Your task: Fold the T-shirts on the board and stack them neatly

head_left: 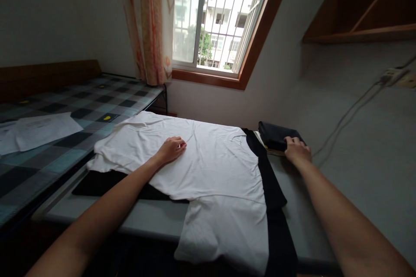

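A white T-shirt [208, 156] lies spread over the table, with one sleeve hanging off the front edge. Beneath it is a black garment [273, 186], showing along the right side and at the front left. My left hand [171, 149] is over the middle of the white shirt, fingers loosely curled with nothing visible in them. At the table's right end, my right hand [297, 149] has its fingers bent over the front edge of a black folded case [276, 135]. That case sits on a few books or papers [260, 139]; the thumb is hidden.
To the left stands a bed with a checked mattress [74, 99] and white papers [47, 132] on it. A curtain [151, 26] hangs beside the barred window [224, 21]. Cables [351, 108] run down the right wall below a wooden shelf [360, 34].
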`<act>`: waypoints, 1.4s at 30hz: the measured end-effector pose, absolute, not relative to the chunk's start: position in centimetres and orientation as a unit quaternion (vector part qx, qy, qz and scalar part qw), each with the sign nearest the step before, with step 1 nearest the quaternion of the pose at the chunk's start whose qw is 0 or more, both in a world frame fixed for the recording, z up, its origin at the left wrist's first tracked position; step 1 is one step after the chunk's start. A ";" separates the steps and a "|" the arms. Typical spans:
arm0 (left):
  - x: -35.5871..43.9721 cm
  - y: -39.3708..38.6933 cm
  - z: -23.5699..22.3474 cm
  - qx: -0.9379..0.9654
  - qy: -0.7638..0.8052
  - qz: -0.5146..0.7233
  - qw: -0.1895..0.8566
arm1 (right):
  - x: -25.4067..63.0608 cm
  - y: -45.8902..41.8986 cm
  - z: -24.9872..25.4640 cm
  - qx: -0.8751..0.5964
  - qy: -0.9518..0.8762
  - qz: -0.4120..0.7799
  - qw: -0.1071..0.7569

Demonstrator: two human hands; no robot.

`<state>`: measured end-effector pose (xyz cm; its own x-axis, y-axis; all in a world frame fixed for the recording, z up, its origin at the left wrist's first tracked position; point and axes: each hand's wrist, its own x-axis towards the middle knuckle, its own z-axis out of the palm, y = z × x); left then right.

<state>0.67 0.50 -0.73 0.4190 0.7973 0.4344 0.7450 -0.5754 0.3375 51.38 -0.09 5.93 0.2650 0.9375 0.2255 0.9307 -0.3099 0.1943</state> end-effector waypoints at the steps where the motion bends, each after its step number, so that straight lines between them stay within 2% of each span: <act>1: 0.7 0.5 -0.7 0.841 0.458 0.283 0.048 | 51.5 -0.1 5.5 0.795 0.585 0.162 0.008; 4: 0.7 0.5 -0.7 0.841 0.459 0.281 0.053 | 51.8 -0.3 5.7 0.785 0.595 0.175 -0.002; 12: 0.8 0.3 -0.4 0.843 0.463 0.268 0.054 | 51.5 -1.6 4.2 0.792 0.557 0.206 -0.144; 17: 1.0 0.1 -0.4 0.846 0.472 0.246 0.043 | 47.0 -2.3 3.9 0.715 0.615 0.254 -0.214; 23: 1.1 -0.9 0.3 0.810 0.542 0.219 0.048 | 38.1 -4.5 1.9 0.673 0.720 0.119 -0.123; 29: -3.5 -1.9 1.6 0.770 0.629 0.088 0.062 | 34.4 -7.2 -0.7 0.683 0.730 0.022 -0.020; 35: -9.3 -3.8 0.3 0.665 0.744 0.054 0.044 | 34.4 -7.3 -1.0 0.695 0.719 0.030 -0.009; 42: -9.5 -3.7 -0.5 0.657 0.749 0.065 0.050 | 34.2 -7.1 -1.1 0.696 0.718 0.034 -0.010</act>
